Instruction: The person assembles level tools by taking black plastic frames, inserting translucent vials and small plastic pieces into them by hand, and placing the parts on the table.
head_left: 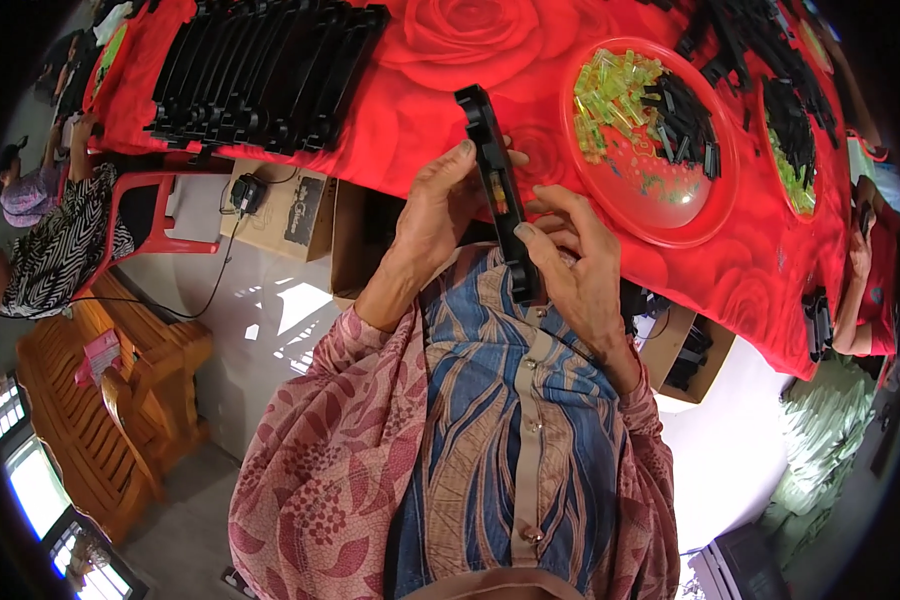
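Note:
My left hand (438, 205) grips the upper part of a long black plastic bar (489, 150), its thumb lying along the bar's side. Fingers of my right hand (582, 270) close around the lower part, thumb pressed to its edge. The bar is tilted, in front of my chest by the table edge. A small yellowish clear insert (499, 190) shows in a slot near its middle. To the right stands a round red tray (680, 218) holding yellow-green clear pieces (615, 90) and small black pieces (685, 125).
Similar black bars (260, 75) lie in a row on the red rose-patterned tablecloth (460, 45). More black parts (740, 40) and another tray of pieces (790, 150) are at the right. Cardboard boxes (285, 215), a red chair (160, 210) and other people (65, 215) are around.

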`<state>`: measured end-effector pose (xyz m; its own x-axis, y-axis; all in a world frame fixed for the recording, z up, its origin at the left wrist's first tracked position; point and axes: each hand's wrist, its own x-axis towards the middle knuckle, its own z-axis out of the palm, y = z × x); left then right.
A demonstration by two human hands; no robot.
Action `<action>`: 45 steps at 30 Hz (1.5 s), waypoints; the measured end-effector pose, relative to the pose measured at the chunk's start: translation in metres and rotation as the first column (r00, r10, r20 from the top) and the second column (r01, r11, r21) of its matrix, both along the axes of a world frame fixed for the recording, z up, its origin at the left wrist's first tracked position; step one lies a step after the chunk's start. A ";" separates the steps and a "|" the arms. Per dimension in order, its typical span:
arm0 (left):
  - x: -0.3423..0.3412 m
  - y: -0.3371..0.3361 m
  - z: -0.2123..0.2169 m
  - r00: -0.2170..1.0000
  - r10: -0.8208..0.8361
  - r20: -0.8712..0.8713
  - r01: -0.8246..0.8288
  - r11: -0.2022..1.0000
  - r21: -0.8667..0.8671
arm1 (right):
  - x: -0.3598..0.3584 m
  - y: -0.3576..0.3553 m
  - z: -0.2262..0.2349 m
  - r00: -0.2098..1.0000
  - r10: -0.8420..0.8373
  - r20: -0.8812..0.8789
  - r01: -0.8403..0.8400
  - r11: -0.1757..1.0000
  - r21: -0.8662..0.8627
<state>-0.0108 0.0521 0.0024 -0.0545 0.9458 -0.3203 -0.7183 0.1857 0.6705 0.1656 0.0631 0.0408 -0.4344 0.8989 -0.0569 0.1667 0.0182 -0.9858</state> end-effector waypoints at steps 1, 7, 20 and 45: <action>0.000 0.000 -0.001 1.000 0.007 0.002 -0.007 1.000 0.003 | 0.000 0.000 0.002 1.000 0.007 0.002 -0.007 1.000 0.003; 0.005 0.000 0.002 0.999 0.018 -0.034 -0.018 1.000 0.009 | 0.001 0.003 -0.003 0.974 0.089 0.207 -0.187 0.832 0.523; 0.016 -0.006 0.005 0.993 -0.105 -0.054 0.101 0.993 -0.066 | -0.002 -0.010 0.012 0.785 0.025 0.619 -0.455 0.701 0.549; 0.031 -0.010 0.018 1.000 0.021 0.010 -0.023 0.972 0.236 | -0.015 0.003 0.009 0.996 -0.071 0.052 0.062 0.986 0.156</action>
<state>0.0202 0.0422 0.0206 -0.0749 0.9932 -0.0887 -0.7256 0.0067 0.6881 0.1505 0.0659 0.0502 -0.3737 0.9255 0.0613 0.2283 0.1558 -0.9610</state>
